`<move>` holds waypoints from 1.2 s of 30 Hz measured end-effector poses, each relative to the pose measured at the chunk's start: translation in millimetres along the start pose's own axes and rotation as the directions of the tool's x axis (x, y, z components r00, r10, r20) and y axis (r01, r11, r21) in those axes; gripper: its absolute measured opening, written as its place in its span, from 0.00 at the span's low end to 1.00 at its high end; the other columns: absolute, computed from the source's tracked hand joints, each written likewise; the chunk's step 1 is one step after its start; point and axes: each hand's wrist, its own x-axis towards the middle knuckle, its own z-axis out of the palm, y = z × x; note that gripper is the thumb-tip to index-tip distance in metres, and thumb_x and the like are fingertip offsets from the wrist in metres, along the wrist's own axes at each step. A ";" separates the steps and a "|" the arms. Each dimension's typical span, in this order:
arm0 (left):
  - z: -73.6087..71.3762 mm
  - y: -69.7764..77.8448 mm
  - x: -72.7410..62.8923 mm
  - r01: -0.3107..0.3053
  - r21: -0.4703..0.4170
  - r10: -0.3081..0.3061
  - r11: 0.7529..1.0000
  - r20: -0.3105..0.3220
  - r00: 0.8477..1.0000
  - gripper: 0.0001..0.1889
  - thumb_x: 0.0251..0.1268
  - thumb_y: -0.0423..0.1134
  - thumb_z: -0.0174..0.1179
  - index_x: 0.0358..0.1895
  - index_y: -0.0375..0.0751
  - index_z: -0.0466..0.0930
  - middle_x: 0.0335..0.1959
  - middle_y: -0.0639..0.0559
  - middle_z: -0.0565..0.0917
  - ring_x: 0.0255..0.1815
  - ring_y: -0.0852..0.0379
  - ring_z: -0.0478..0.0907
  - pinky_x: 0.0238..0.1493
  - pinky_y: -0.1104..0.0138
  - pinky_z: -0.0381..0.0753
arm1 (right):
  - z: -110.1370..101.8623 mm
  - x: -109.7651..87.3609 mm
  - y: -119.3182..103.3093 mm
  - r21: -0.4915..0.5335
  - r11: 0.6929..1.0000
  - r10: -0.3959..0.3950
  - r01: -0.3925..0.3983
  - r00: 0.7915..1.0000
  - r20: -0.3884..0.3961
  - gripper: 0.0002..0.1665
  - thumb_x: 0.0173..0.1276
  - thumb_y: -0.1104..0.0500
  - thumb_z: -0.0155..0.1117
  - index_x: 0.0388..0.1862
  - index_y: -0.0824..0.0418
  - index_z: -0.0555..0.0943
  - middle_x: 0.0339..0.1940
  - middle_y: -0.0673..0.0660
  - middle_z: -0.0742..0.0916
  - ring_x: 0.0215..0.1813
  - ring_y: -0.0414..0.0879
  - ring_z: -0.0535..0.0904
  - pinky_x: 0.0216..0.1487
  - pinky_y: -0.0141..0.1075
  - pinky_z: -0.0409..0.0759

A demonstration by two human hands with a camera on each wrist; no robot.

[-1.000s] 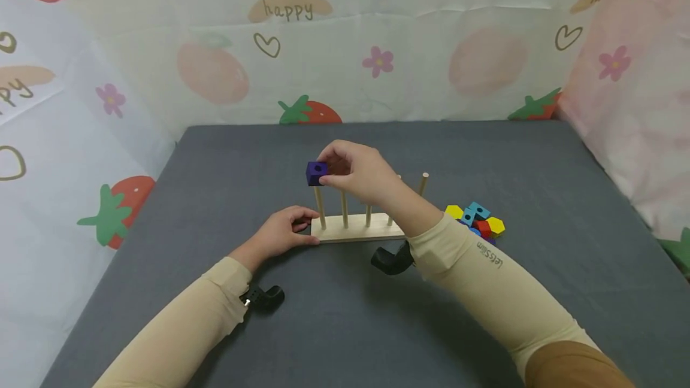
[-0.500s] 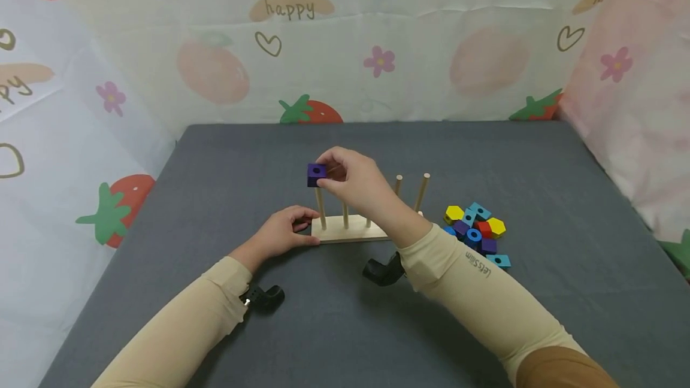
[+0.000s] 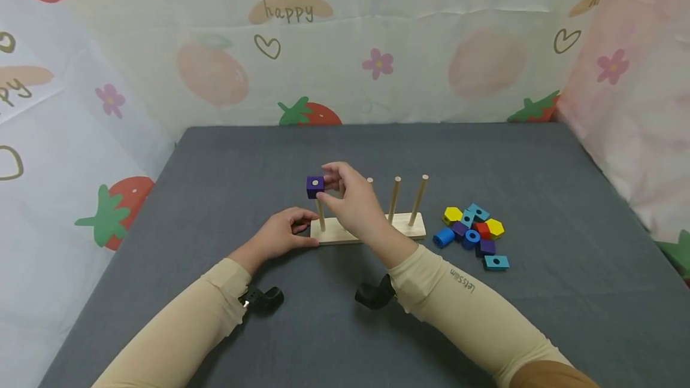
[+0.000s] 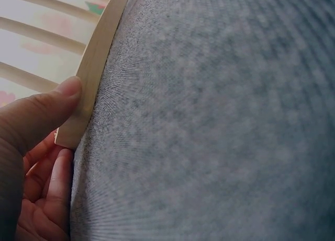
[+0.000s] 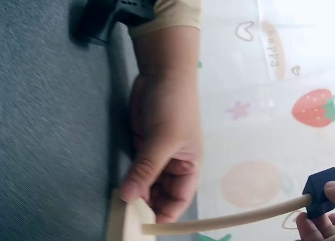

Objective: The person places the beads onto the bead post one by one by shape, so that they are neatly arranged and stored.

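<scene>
A purple cube (image 3: pixel 315 187) with a hole sits at the top of the leftmost peg (image 3: pixel 321 215) of a wooden peg stand (image 3: pixel 334 233). The peg's pale tip shows in the cube's hole. My right hand (image 3: pixel 353 199) pinches the cube from its right side, thumb in front. At the stand's left end my left hand (image 3: pixel 280 231) holds the base, with the thumb (image 4: pixel 65 94) on its near edge in the left wrist view. Seen from the right wrist, the peg (image 5: pixel 225 220) runs into the dark cube (image 5: pixel 319 191) between the fingertips (image 5: pixel 311 228).
Right of the stand lies a cluster of loose blocks with holes: yellow hexagons (image 3: pixel 495 228), a red block (image 3: pixel 482 230), blue cylinders (image 3: pixel 444 237), purple cubes (image 3: pixel 486 248) and light-blue blocks (image 3: pixel 496 263). Bare pegs (image 3: pixel 418 199) rise from the stand. Grey cloth (image 3: pixel 242 160) covers the table.
My right hand has lowered with the purple cube, and the peg tip now shows in its hole. The right forearm shifted left, uncovering more blocks. My left hand stayed put.
</scene>
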 end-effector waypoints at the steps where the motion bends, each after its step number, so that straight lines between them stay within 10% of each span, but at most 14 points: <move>1: 0.1 -0.2 0.1 -0.002 0.003 0.002 1.000 -0.001 1.000 0.26 0.44 0.47 0.71 0.50 0.46 0.77 0.47 0.53 0.77 0.50 0.58 0.74 0.53 0.66 0.75 | 1.7 -0.8 2.1 0.011 1.000 0.010 -0.010 1.000 -0.006 0.25 0.62 0.60 0.63 0.58 0.56 0.70 0.45 0.50 0.80 0.49 0.41 0.77 0.52 0.37 0.75; 25: 1.1 -0.4 0.1 -0.026 -0.058 0.026 0.998 0.003 1.000 0.26 0.45 0.44 0.71 0.51 0.40 0.76 0.49 0.50 0.76 0.53 0.56 0.73 0.54 0.67 0.74 | 32.0 -5.3 56.5 0.054 0.971 0.232 -0.234 0.972 0.039 0.13 0.58 0.61 0.67 0.41 0.55 0.74 0.43 0.52 0.83 0.50 0.46 0.77 0.51 0.44 0.74; 36: 0.7 1.9 -1.8 -0.016 -0.074 0.017 0.997 0.011 1.000 0.27 0.46 0.43 0.71 0.52 0.38 0.75 0.49 0.48 0.76 0.53 0.54 0.74 0.54 0.66 0.74 | 40.5 -5.3 70.6 0.003 0.976 0.217 -0.217 0.975 0.044 0.16 0.56 0.64 0.67 0.42 0.58 0.72 0.41 0.53 0.81 0.47 0.46 0.78 0.49 0.38 0.76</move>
